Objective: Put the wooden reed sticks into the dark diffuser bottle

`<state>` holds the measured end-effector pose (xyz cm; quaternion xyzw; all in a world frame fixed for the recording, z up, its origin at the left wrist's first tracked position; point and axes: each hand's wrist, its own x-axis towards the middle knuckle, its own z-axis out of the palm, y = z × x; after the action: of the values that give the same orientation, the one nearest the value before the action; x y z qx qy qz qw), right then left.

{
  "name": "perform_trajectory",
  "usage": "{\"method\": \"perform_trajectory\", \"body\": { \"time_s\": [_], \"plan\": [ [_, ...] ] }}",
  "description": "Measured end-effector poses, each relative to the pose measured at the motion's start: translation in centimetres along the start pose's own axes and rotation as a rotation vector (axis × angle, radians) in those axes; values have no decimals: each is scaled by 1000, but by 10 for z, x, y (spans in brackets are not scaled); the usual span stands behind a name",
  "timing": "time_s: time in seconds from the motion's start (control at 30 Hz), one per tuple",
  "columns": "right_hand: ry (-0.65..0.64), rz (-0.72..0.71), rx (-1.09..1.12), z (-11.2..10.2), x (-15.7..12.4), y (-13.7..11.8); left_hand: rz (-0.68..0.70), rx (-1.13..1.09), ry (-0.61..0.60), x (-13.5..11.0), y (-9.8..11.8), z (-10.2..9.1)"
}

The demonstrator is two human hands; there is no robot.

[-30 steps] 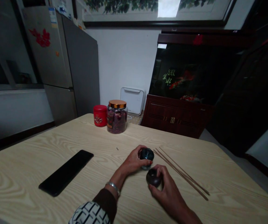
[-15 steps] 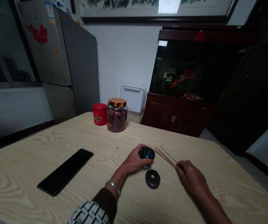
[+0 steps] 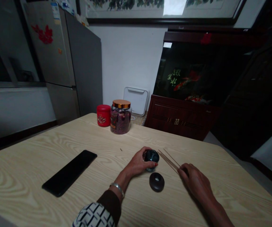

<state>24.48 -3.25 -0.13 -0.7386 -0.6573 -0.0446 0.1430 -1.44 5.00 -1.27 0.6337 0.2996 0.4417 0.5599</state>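
My left hand (image 3: 139, 162) is wrapped round a small glass jar with a dark top (image 3: 152, 156), which stands on the table. Thumb and fingers grip it from the left side. To the right, my right hand (image 3: 194, 179) pinches several thin brown incense sticks (image 3: 170, 162) at their near ends. Their far tips point up and left, close to the jar but apart from it as far as I can see. A dark round disc with a pale centre (image 3: 156, 182) lies on the table just in front of the jar, between my hands.
On the wooden table (image 3: 79, 214), a black phone-like slab (image 3: 69, 172) lies at left. A red canister (image 3: 103, 115) and a copper-lidded jar of dried flowers (image 3: 120, 118) stand at the back edge. A tiny brown fragment (image 3: 121, 149) lies mid-table. Beyond are a fridge and fish tank.
The whole view has shifted slightly, so everything sits a little further right. Both hands keep their holds, and the jar, sticks and disc look almost unchanged relative to each other.
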Motion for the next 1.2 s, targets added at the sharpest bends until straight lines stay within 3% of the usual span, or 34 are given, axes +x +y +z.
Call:
{"method": "perform_trajectory", "body": {
  "time_s": [0.33, 0.57, 0.7, 0.83, 0.97, 1.07, 1.2],
  "plan": [
    [-2, -42, 27, 5, -1, 4, -9, -60, 0, -1, 5, 2],
    [41, -75, 83, 8, -2, 5, 1, -43, -7, 1, -1, 1],
    [119, -39, 166, -1, -3, 6, 2, -34, -6, 2, -3, 1],
    [343, 100, 470, -29, 3, -1, 5, -59, -13, 1, -1, 1],
    [512, 228, 1079, -59, 24, -24, 2, -56, -18, 1, -1, 1],
    [525, 195, 1421, -69, 42, -50, -2, -59, -10, 1, -1, 1],
    [595, 75, 1475, -68, 61, -78, 2, -63, -10, 1, -2, 0]
  ]
}}
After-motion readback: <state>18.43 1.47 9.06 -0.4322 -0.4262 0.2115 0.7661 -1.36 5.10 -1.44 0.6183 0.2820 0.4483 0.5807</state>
